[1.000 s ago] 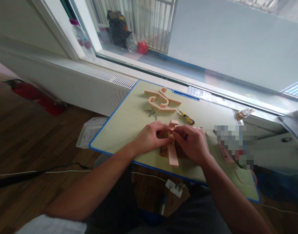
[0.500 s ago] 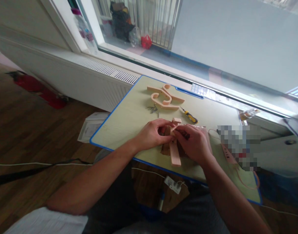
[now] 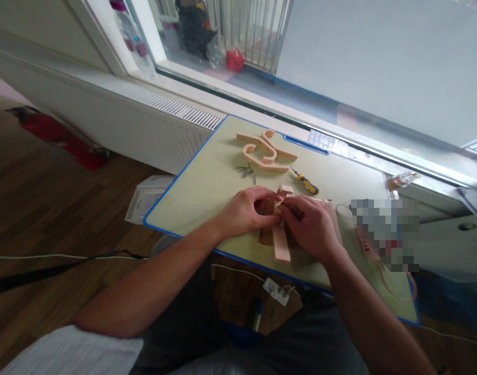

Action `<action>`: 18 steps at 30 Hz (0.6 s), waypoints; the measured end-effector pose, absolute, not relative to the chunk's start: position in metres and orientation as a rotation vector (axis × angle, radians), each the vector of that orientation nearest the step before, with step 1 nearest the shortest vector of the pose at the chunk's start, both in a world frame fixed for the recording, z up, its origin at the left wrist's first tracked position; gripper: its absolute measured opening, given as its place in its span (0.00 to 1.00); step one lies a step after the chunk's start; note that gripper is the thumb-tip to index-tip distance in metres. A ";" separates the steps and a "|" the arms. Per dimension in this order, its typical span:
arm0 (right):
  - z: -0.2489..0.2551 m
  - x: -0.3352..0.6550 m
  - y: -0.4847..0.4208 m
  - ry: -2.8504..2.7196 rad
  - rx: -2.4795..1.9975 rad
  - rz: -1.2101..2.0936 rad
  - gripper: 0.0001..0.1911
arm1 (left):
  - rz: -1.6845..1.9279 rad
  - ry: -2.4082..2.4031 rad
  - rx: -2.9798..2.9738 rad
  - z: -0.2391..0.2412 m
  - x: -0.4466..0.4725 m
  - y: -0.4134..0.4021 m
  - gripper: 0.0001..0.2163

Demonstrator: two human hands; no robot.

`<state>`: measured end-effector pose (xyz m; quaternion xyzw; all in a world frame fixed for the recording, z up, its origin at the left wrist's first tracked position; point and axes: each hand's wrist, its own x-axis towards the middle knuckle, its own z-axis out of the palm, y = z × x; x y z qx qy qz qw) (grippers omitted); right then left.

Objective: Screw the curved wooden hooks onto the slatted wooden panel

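My left hand [image 3: 244, 212] and my right hand [image 3: 311, 224] meet over a pale wooden strip [image 3: 280, 245] that lies on a small blue-edged table [image 3: 195, 192]. Both hands have their fingers curled and pinched at the strip's upper end, where a darker wooden piece [image 3: 267, 235] sits under it. What the fingertips pinch is too small to make out. Further back on the table lie curved wooden pieces [image 3: 264, 153], a few small metal screws [image 3: 246, 170] and a yellow-handled screwdriver [image 3: 308, 184].
A thin pink strap [image 3: 369, 247] lies at the table's right side. A radiator and window sill [image 3: 176, 109] run behind the table, with a bottle [image 3: 135, 41] on the sill. A white box [image 3: 145, 203] and cables [image 3: 66, 258] are on the wooden floor at left.
The view has shifted slightly; both hands stay pinched on the strip's upper end, and their fingers have moved only a little.
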<state>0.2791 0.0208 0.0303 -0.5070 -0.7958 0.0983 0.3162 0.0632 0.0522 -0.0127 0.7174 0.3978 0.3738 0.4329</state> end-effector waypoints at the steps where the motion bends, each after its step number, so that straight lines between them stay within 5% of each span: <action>1: 0.030 0.279 0.021 -2.096 -1.331 0.264 0.07 | 0.928 0.994 1.792 -0.012 0.063 0.052 0.21; 18: 0.032 0.277 0.021 -2.096 -1.405 0.275 0.06 | 0.938 0.991 1.836 -0.012 0.062 0.054 0.21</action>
